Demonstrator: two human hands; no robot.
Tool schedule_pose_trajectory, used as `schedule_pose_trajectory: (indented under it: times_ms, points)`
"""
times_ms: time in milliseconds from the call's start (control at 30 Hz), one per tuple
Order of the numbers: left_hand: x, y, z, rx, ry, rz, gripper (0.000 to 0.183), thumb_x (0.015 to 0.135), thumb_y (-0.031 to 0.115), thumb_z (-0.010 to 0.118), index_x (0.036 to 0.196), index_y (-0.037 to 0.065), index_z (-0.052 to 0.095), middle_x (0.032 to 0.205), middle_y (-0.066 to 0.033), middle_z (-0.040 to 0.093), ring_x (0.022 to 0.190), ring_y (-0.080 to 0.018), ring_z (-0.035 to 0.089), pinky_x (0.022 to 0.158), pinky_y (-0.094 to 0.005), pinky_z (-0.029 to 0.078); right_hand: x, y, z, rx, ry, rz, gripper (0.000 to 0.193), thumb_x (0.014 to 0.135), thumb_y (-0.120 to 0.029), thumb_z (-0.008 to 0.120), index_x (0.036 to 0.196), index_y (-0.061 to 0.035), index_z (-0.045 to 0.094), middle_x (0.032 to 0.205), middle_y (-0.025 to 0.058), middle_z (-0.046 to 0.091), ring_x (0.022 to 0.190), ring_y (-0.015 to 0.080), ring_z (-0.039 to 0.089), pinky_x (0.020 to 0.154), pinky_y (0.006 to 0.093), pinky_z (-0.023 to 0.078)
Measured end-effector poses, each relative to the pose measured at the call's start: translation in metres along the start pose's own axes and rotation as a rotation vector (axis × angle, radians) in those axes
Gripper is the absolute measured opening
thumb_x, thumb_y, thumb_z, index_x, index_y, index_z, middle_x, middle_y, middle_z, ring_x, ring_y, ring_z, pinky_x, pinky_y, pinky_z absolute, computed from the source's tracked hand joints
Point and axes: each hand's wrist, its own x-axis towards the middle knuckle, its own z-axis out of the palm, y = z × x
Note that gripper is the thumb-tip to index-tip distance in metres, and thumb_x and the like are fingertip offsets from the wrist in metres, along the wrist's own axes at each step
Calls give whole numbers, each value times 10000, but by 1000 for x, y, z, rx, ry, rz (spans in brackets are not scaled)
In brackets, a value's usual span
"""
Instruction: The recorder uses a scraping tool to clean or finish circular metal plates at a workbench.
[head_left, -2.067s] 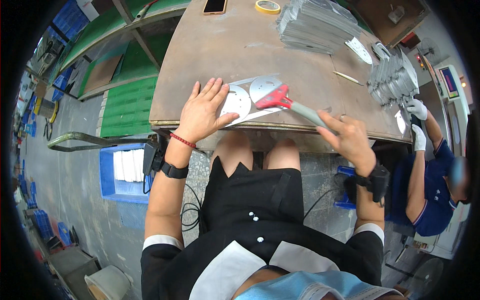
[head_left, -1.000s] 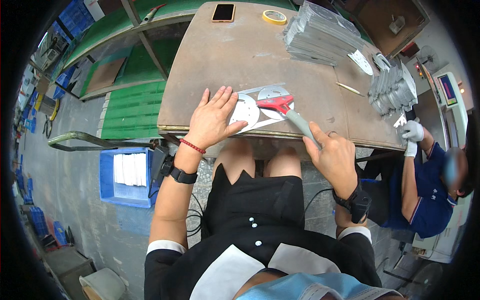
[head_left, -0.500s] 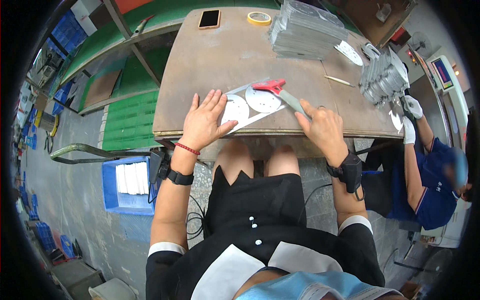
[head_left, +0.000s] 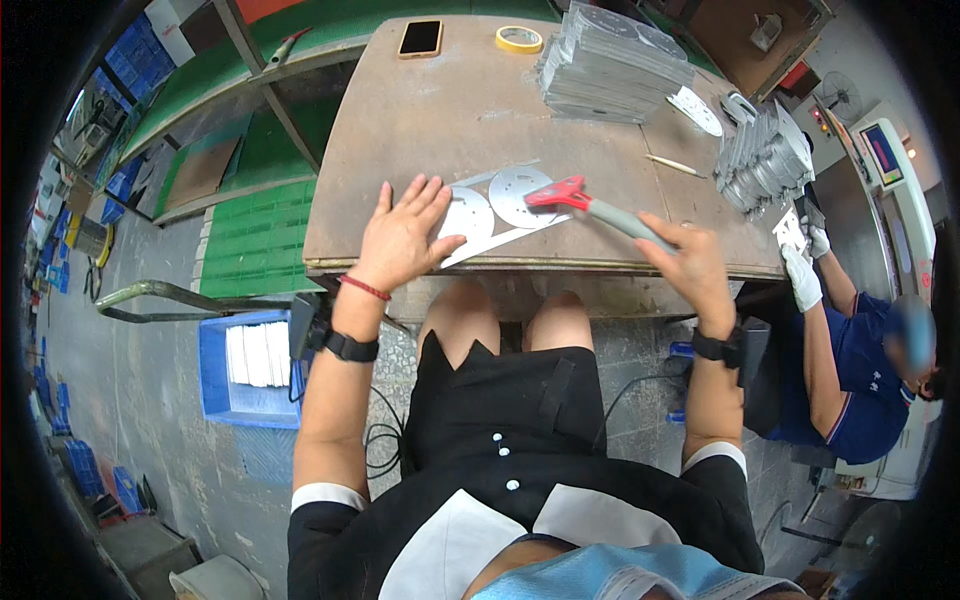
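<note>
A flat, silvery metal sheet (head_left: pixel 513 197) with two round discs and straight outer strips lies near the table's front edge. My left hand (head_left: pixel 402 232) rests over its left end, fingers spread, holding nothing. In my right hand (head_left: pixel 694 268) is the grey handle of a red-headed scraper (head_left: pixel 618 216). The scraper's head touches or hovers just over the right disc's lower right side; I cannot tell which. Small holes show in the discs, and my left hand hides part of the left one.
A tall stack of similar sheets (head_left: pixel 610 75) stands at the back of the wooden table (head_left: pixel 400 120), near yellow tape (head_left: pixel 518 39) and a phone (head_left: pixel 420 39). Bundled discs (head_left: pixel 765 160) and a pen-like stick (head_left: pixel 676 165) lie right. A gloved co-worker (head_left: pixel 850 370) sits right; a blue crate (head_left: pixel 250 405) stands left.
My right hand has moved right and toward me, drawing the scraper's head from the right disc's top to its lower right side. My left hand has shifted slightly left.
</note>
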Motion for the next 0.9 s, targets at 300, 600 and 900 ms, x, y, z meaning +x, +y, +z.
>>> schedule_pose_trajectory:
  times_ms: [300, 600, 900]
  points:
    - [28, -31, -14, -45, -268, 90, 440, 899, 317, 544, 1329, 242, 493, 1456, -42, 365, 1382, -296, 251, 1088, -603, 166, -21, 43, -29, 160, -85, 19, 369, 699, -107, 760, 1060, -75, 690, 681, 100, 611, 584, 189, 543, 565, 286, 419]
    - [22, -33, -8, -73, -184, 110, 424, 909, 331, 521, 1326, 258, 498, 1445, -40, 387, 1379, -256, 269, 1104, -570, 157, 5, 34, -16, 129, -143, -174, 362, 695, -73, 754, 1051, -60, 688, 727, 119, 632, 584, 207, 546, 570, 298, 435]
    - [19, -33, -5, -68, -145, 112, 418, 904, 327, 524, 1317, 260, 509, 1434, -32, 402, 1368, -255, 289, 1101, -567, 172, 11, 6, -4, 0, -160, -262, 353, 731, -194, 736, 1075, -128, 689, 737, 96, 627, 564, 259, 542, 542, 348, 446]
